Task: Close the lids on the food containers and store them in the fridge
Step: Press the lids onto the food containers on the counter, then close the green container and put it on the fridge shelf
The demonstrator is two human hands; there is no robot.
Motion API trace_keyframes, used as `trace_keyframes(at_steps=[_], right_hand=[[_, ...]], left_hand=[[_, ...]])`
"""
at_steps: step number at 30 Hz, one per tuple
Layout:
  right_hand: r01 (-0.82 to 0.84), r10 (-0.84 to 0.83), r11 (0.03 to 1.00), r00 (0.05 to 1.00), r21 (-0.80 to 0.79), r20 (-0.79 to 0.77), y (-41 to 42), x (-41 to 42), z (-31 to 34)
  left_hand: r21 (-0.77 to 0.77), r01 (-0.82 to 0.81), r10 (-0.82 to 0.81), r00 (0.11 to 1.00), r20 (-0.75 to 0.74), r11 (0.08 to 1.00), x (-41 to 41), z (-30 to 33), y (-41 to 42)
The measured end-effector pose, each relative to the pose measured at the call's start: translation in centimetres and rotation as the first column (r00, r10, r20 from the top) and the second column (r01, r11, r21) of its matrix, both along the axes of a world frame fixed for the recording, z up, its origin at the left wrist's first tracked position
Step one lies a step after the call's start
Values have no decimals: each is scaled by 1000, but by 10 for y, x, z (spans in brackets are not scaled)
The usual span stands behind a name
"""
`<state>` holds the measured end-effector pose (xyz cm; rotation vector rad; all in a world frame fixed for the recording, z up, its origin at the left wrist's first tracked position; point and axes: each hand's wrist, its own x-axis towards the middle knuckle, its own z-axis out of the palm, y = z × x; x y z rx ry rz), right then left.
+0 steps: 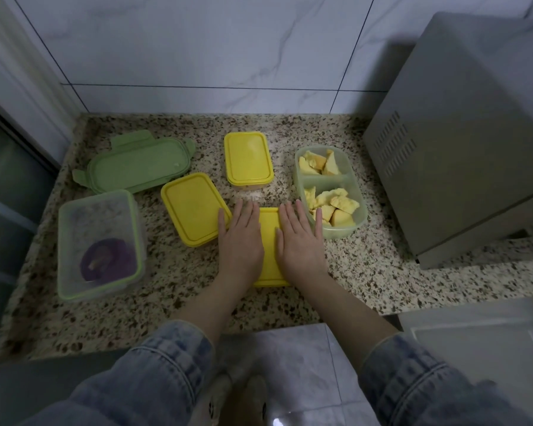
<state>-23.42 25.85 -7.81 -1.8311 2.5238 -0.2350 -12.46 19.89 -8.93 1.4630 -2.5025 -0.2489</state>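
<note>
Denim sleeves point(173, 358) at the near edge, both forearms reaching out over the speckled counter point(366, 272). Left hand point(240, 241) and right hand point(300, 241) lie flat, palms down, fingers straight and together, side by side on a yellow lid point(270, 241). Nothing gripped; they look to be pressing down. Container under that lid is hidden, so can't tell if it's seated all round.

Step in hand, my read: pressing this lid home on the near-centre container.

Other items:
- Yellow-lidded container point(195, 209) just left of the hands, the left thumb close to its near right corner. Lid on.
- Another yellow-lidded container point(248, 158) farther back, centre. Lid on, clear base showing below.
- Oval two-compartment container point(330, 192) just right of the right hand, yellow food chunks in both halves, no lid on it. Can't see a lid that matches it.
- Clear box with green rim point(100, 244) near left, something purple inside; looks uncovered, hard to be sure.
- Green clip lid point(139, 162) far left, lying apart on the counter, flaps out. Probably belongs to that box.
- Grey appliance point(462, 142) at right.

Fridge not in view.

Next move likely calls for: lift the palms and check the edges; then fetch the green lid, square it over the clear box, and snap the flaps. Oval container needs a lid located first.
</note>
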Motion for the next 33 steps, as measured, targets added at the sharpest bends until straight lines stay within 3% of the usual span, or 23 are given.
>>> trace_keyframes(at_steps=[16,21,33], right_hand=[[-19,19,998,1000,58,4,-4,-4,12],[-51,49,998,998,49,26,-13,-8,23],[-177,176,984,983,23,45,-83,27,40]], left_hand=[[118,23,-23,1000,-1,993,3,15,-7],[127,-7,18,996,-87,992,5,32,-19],[72,-168,173,982,-71,983,57,58,-77]])
